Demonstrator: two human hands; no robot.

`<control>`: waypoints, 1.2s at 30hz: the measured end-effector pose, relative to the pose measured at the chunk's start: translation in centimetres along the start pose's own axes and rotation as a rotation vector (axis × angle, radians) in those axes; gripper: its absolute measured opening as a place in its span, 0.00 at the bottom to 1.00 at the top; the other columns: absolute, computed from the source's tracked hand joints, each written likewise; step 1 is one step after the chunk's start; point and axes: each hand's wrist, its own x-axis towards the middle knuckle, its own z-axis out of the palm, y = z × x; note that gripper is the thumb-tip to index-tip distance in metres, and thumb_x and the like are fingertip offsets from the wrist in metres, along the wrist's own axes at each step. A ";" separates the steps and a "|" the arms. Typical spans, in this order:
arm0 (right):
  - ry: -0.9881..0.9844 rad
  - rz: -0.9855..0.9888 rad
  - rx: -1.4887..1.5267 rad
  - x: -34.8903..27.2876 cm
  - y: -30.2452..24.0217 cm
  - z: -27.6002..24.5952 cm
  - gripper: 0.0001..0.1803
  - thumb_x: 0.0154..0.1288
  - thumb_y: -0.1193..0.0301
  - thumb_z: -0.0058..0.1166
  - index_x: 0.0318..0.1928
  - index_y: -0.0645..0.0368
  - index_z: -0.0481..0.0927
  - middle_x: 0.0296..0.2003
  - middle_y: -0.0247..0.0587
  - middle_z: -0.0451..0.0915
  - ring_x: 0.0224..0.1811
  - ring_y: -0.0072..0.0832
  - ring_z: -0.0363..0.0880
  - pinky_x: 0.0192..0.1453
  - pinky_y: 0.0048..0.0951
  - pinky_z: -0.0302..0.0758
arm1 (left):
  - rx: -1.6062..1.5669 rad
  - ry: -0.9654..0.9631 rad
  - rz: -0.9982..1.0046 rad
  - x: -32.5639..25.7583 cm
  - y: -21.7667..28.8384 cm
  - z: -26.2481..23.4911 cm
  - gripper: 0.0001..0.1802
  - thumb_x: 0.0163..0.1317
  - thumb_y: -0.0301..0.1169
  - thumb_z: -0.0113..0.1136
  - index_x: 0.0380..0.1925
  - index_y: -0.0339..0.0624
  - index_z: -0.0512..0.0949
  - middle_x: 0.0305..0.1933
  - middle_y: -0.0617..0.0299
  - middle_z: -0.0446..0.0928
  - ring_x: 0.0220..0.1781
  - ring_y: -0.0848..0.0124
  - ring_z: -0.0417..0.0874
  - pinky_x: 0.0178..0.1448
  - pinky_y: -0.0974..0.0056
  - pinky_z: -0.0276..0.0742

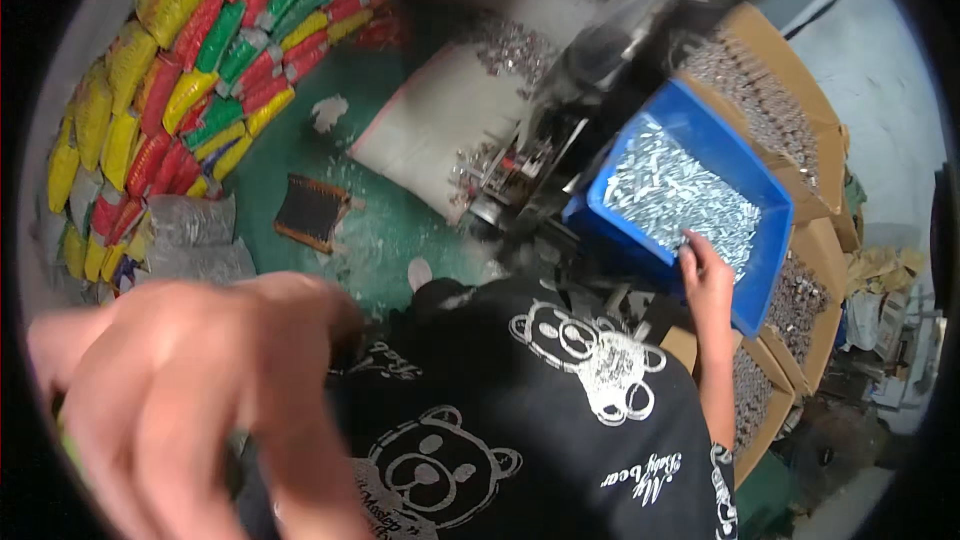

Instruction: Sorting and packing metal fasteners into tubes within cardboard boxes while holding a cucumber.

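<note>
The right hand (708, 275) is reaching over the near edge of a blue bin (728, 145), between that edge's middle and the near right corner. Its fingertips are lying at the small metal pins (685, 185), which are spreading over the bin's bottom and running up to the near edge. The fingers are bending close together; whether they are pinching a pin or only touching the heap, I cannot tell.

The left hand (190, 380) is filling the lower left, blurred and very close to the camera. Its fingers are curling downward, and their tips are running out of sight, so I cannot tell whether they are gripping anything. It is covering part of the floor and the lower end of a stack of colourful bags (185, 100).

Black clothing (560, 390) with white bear prints is hiding what lies beneath it. Beyond the bin's left corner, a machine (520, 160) is showing only as a blurred, dark tangle. A pale sack (410, 130) is lying beside it, metal bits gathering near its right edge. Open cartons (825, 115) are standing beyond the bin's right side, the bin partly covering them.
</note>
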 end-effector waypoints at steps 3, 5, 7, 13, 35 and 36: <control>0.155 -0.016 -0.030 2.2 -1.1 4.1 0.13 0.66 0.70 0.51 0.50 0.57 0.79 0.26 0.41 0.80 0.27 0.17 0.73 0.34 0.24 0.72 | -0.007 0.124 0.037 -2.4 5.9 -2.6 0.22 0.56 0.26 0.63 0.49 0.46 0.66 0.32 0.53 0.76 0.28 0.61 0.79 0.26 0.56 0.83; 0.212 0.103 -0.067 3.5 -1.4 6.0 0.13 0.67 0.69 0.51 0.49 0.58 0.80 0.30 0.45 0.81 0.29 0.23 0.78 0.36 0.27 0.74 | -0.020 0.155 0.043 -2.3 9.8 -4.4 0.22 0.56 0.26 0.63 0.49 0.46 0.66 0.32 0.53 0.76 0.27 0.61 0.79 0.26 0.56 0.83; 0.334 0.148 -0.080 4.5 -1.5 7.2 0.13 0.67 0.67 0.49 0.48 0.56 0.81 0.33 0.46 0.84 0.32 0.26 0.81 0.39 0.29 0.75 | 0.005 0.190 0.067 -1.9 12.8 -6.5 0.23 0.56 0.26 0.63 0.49 0.45 0.66 0.32 0.53 0.76 0.27 0.61 0.79 0.26 0.56 0.83; 0.279 0.347 0.020 5.3 4.2 6.4 0.14 0.67 0.67 0.50 0.43 0.64 0.82 0.32 0.38 0.83 0.32 0.21 0.77 0.39 0.26 0.75 | 0.028 0.283 0.155 -3.8 20.6 -11.6 0.23 0.55 0.25 0.63 0.49 0.44 0.66 0.31 0.53 0.76 0.26 0.61 0.79 0.25 0.56 0.83; 0.394 0.458 -0.147 5.8 6.9 6.2 0.15 0.65 0.65 0.50 0.42 0.63 0.83 0.33 0.46 0.84 0.34 0.28 0.81 0.41 0.29 0.74 | -0.135 0.156 0.074 -1.7 28.4 -14.3 0.25 0.53 0.23 0.64 0.50 0.40 0.65 0.28 0.53 0.75 0.23 0.62 0.78 0.23 0.56 0.83; 0.408 0.457 -0.146 5.7 7.1 6.4 0.15 0.65 0.65 0.50 0.42 0.63 0.82 0.32 0.47 0.83 0.33 0.28 0.81 0.41 0.29 0.75 | -0.138 0.144 0.064 -1.4 28.3 -14.5 0.25 0.53 0.23 0.64 0.50 0.39 0.65 0.28 0.53 0.75 0.23 0.62 0.78 0.23 0.56 0.83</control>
